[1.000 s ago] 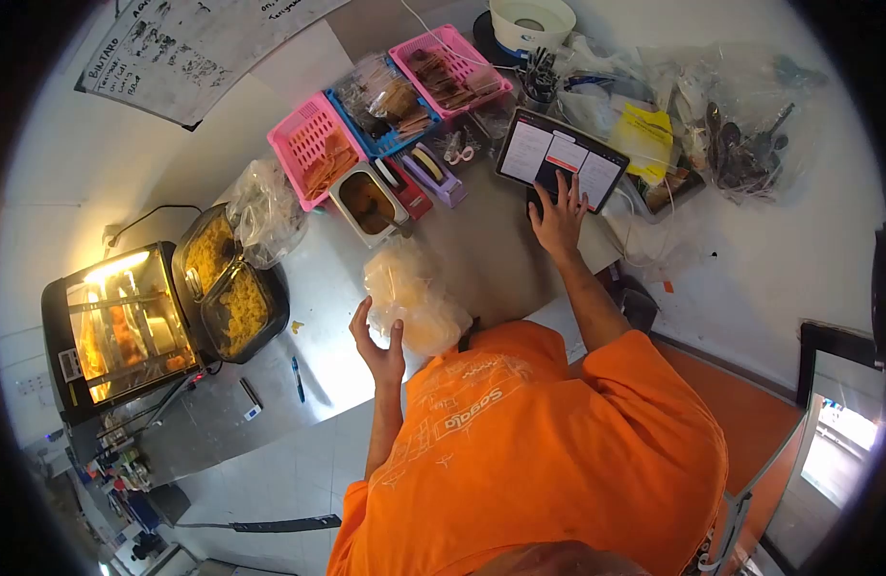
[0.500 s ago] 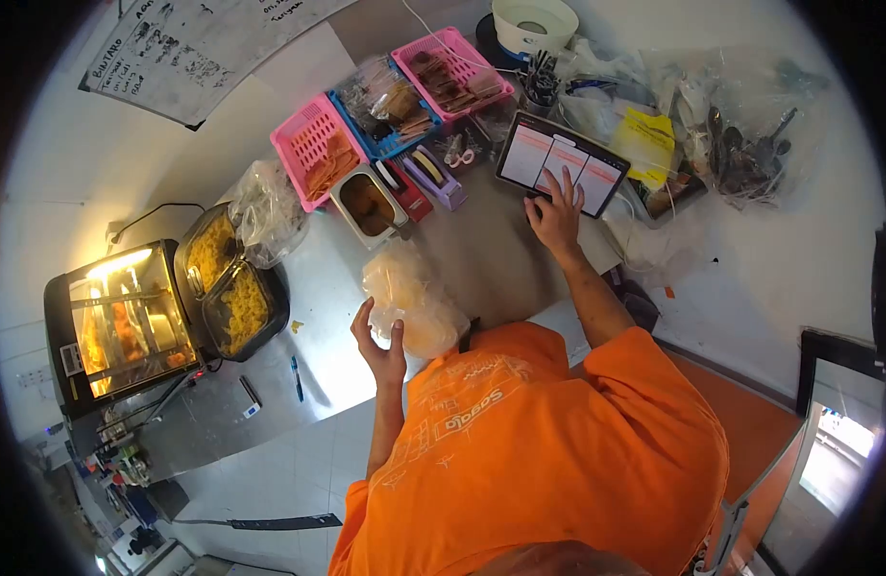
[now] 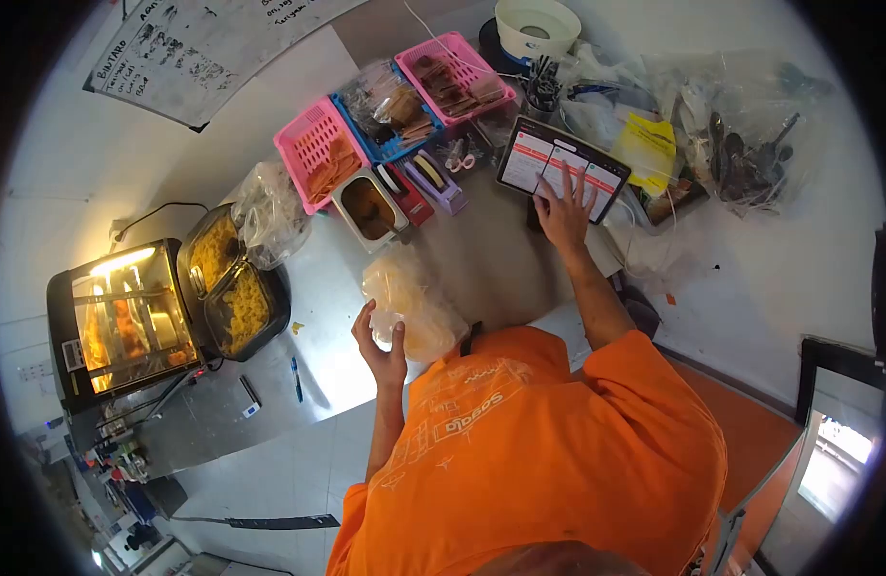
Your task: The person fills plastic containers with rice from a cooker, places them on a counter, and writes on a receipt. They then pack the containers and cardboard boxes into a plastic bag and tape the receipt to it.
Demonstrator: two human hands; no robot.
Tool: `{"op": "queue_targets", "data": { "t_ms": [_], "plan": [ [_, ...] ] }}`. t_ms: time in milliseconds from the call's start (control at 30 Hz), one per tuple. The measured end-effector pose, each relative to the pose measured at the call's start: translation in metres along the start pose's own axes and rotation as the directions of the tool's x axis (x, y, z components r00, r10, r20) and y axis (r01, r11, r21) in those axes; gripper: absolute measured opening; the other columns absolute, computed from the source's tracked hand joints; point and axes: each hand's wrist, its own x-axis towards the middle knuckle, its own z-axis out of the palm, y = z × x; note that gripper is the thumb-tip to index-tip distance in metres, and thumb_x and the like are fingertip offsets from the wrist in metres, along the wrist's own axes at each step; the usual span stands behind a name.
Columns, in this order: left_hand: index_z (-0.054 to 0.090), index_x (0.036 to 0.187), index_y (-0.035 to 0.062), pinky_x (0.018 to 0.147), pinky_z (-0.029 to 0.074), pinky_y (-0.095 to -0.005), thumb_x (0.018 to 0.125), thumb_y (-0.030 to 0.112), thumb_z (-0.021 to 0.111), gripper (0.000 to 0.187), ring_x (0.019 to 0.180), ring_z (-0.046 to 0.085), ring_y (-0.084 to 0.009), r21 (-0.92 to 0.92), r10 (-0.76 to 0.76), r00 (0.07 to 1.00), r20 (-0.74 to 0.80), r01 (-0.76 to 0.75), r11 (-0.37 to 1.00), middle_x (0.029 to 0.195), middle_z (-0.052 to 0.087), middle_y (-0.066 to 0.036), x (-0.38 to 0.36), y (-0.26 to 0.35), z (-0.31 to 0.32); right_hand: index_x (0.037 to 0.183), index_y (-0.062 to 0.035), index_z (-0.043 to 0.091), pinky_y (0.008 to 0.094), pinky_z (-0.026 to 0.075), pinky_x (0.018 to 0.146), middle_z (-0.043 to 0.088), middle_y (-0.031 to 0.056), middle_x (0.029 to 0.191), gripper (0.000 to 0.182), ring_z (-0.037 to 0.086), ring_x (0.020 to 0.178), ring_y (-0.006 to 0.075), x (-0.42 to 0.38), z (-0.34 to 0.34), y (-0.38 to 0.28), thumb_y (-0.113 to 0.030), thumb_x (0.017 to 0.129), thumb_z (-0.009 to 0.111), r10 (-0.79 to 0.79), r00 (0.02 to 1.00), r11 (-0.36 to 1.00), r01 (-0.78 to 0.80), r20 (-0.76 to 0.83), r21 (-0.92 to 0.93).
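Observation:
My right hand point(image 3: 565, 209) has its fingers spread over the lit screen of a tablet point(image 3: 529, 161), which leans at the back of the metal counter. My left hand point(image 3: 381, 348) rests at the side of a cloudy plastic bag point(image 3: 411, 305), thumb and fingers apart, with fingertips against the plastic. What the bag holds is pale and hard to make out. Just beyond it stands a metal container point(image 3: 368, 208) of brown sauce, beside a red tape dispenser point(image 3: 411, 200) and a purple one point(image 3: 443, 187).
Pink baskets point(image 3: 302, 149) and a blue basket point(image 3: 383, 149) line the back. To the left are a lit warmer point(image 3: 126, 322), a black tray point(image 3: 273, 331) with yellow food and a blue pen point(image 3: 297, 378). Bagged dark utensils point(image 3: 736, 158) sit at the right.
My right hand has moved slightly down and right over the tablet, and the screen shows different content. My left hand stays beside the bag.

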Motion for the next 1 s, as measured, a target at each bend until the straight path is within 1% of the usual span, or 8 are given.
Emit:
{"op": "queue_targets", "data": {
  "t_ms": [67, 167, 200, 400, 600, 833, 933, 1000],
  "plan": [
    [0.05, 0.135, 0.0041, 0.106, 0.037, -0.0432, 0.084, 0.012, 0.071, 0.055, 0.13, 0.042, -0.0308, 0.014, -0.016, 1.0, 0.0, 0.016, 1.0, 0.138, 0.051, -0.013, 0.0, 0.003, -0.001, 0.133, -0.0341, 0.058, 0.0673, 0.017, 0.112, 0.029, 0.0053, 0.159, 0.045, 0.018, 0.149, 0.036, 0.011, -0.002, 0.002, -0.043, 0.09, 0.064, 0.097, 0.994, 0.995, -0.098, -0.043, -0.028],
    [0.05, 0.134, 0.0036, 0.107, 0.036, -0.0434, 0.084, 0.012, 0.071, 0.055, 0.13, 0.042, -0.0311, 0.04, -0.035, 0.999, 0.002, 0.035, 0.999, 0.138, 0.051, -0.014, 0.001, 0.008, -0.002, 0.133, -0.0336, 0.058, 0.068, 0.017, 0.112, 0.029, 0.0038, 0.159, 0.045, 0.018, 0.149, 0.0358, 0.018, -0.009, 0.007, -0.044, 0.09, 0.063, -0.067, 0.996, 0.997, 0.069, -0.063, 0.031],
    [0.05, 0.134, 0.0036, 0.107, 0.036, -0.0434, 0.085, 0.013, 0.071, 0.055, 0.129, 0.042, -0.0312, 0.039, -0.025, 1.0, -0.002, 0.025, 0.999, 0.138, 0.051, -0.014, 0.001, 0.006, -0.001, 0.134, -0.0342, 0.058, 0.0685, 0.016, 0.112, 0.029, 0.0041, 0.159, 0.045, 0.018, 0.149, 0.0355, 0.018, -0.009, 0.009, -0.045, 0.091, 0.062, -0.081, 0.996, 0.997, 0.08, 0.025, 0.02],
    [0.05, 0.134, 0.0036, 0.106, 0.036, -0.0433, 0.085, 0.013, 0.071, 0.054, 0.129, 0.041, -0.0314, 0.021, -0.012, 1.0, -0.011, 0.013, 1.0, 0.137, 0.051, -0.014, -0.001, 0.002, 0.001, 0.134, -0.0346, 0.059, 0.0683, 0.013, 0.112, 0.028, 0.005, 0.16, 0.045, 0.015, 0.15, 0.0357, 0.02, -0.001, 0.01, -0.045, 0.091, 0.063, 0.012, 1.0, 0.999, -0.012, -0.02, -0.03],
    [0.05, 0.135, 0.0034, 0.108, 0.034, -0.0432, 0.085, 0.013, 0.071, 0.055, 0.129, 0.041, -0.0317, 0.017, -0.04, 0.999, -0.017, 0.041, 0.999, 0.139, 0.05, -0.015, -0.002, 0.002, 0.0, 0.137, -0.0362, 0.055, 0.0672, 0.015, 0.113, 0.028, 0.0031, 0.16, 0.047, 0.017, 0.15, 0.034, 0.0, 0.0, 0.001, -0.044, 0.091, 0.062, -0.117, 0.993, 0.993, 0.116, 0.034, 0.029],
    [0.05, 0.136, 0.006, 0.106, 0.033, -0.0477, 0.083, 0.014, 0.071, 0.058, 0.132, 0.037, -0.033, 0.117, -0.017, 0.999, -0.033, 0.021, 0.993, 0.145, 0.045, -0.015, -0.003, 0.001, -0.008, 0.137, -0.0367, 0.055, 0.0653, 0.015, 0.114, 0.027, 0.0025, 0.16, 0.048, 0.018, 0.149, 0.0337, -0.011, 0.007, 0.001, -0.044, 0.09, 0.062, -0.125, 0.989, 0.992, 0.125, 0.079, 0.007],
    [0.048, 0.138, 0.0077, 0.103, 0.033, -0.05, 0.082, 0.016, 0.071, 0.061, 0.135, 0.034, -0.0331, 0.077, -0.112, 0.992, -0.051, 0.116, 0.99, 0.149, 0.04, -0.015, -0.003, 0.005, -0.011, 0.137, -0.0362, 0.055, 0.0652, 0.014, 0.114, 0.028, 0.0027, 0.159, 0.048, 0.018, 0.149, 0.0334, -0.011, 0.009, 0.0, -0.045, 0.09, 0.062, -0.12, 0.99, 0.993, 0.121, 0.078, 0.001],
    [0.046, 0.139, 0.0084, 0.102, 0.033, -0.05, 0.082, 0.019, 0.07, 0.063, 0.136, 0.033, -0.0327, 0.065, -0.1, 0.994, -0.047, 0.103, 0.993, 0.15, 0.038, -0.015, -0.004, 0.003, -0.014, 0.138, -0.0356, 0.055, 0.0653, 0.014, 0.115, 0.028, 0.0031, 0.159, 0.05, 0.018, 0.149, 0.0331, -0.012, 0.006, -0.003, -0.045, 0.09, 0.063, -0.117, 0.99, 0.993, 0.117, 0.075, 0.007]
  ]
}}
